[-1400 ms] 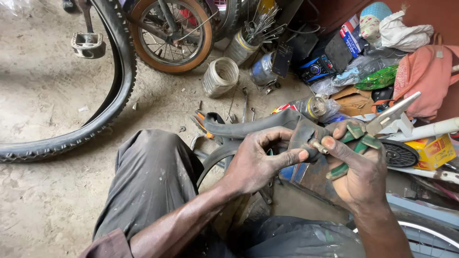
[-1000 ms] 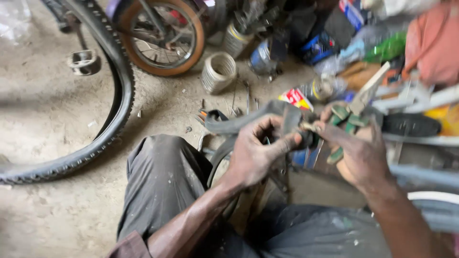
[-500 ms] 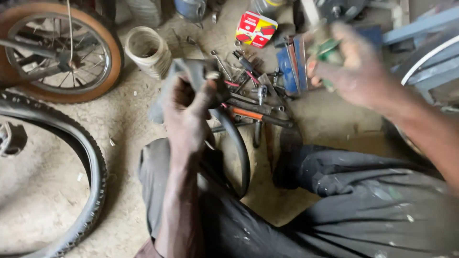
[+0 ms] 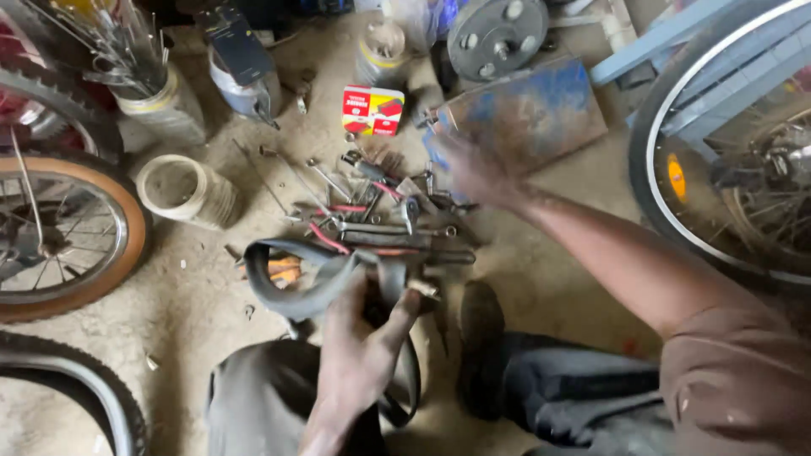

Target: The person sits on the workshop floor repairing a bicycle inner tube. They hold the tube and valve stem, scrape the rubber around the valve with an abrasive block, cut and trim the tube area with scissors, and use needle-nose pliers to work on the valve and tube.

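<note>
Dirt floor: left hand (image 4: 359, 350) fingers grip inner tube (image 4: 291, 291); blurred right hand (image 4: 473, 169), perhaps open, over tools (image 4: 380, 224).

L hand (image 4: 359, 346) clenched, R hand (image 4: 473, 169) outstretched

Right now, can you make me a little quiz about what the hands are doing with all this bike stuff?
1. True or false: the left hand holds a black inner tube.
2. What is the blurred right hand reaching over? A) tool pile B) a bucket of water C) a book
3. Fill in: the small red and yellow ____ lies on the floor beyond the tools.

Key:
1. True
2. A
3. box
</note>
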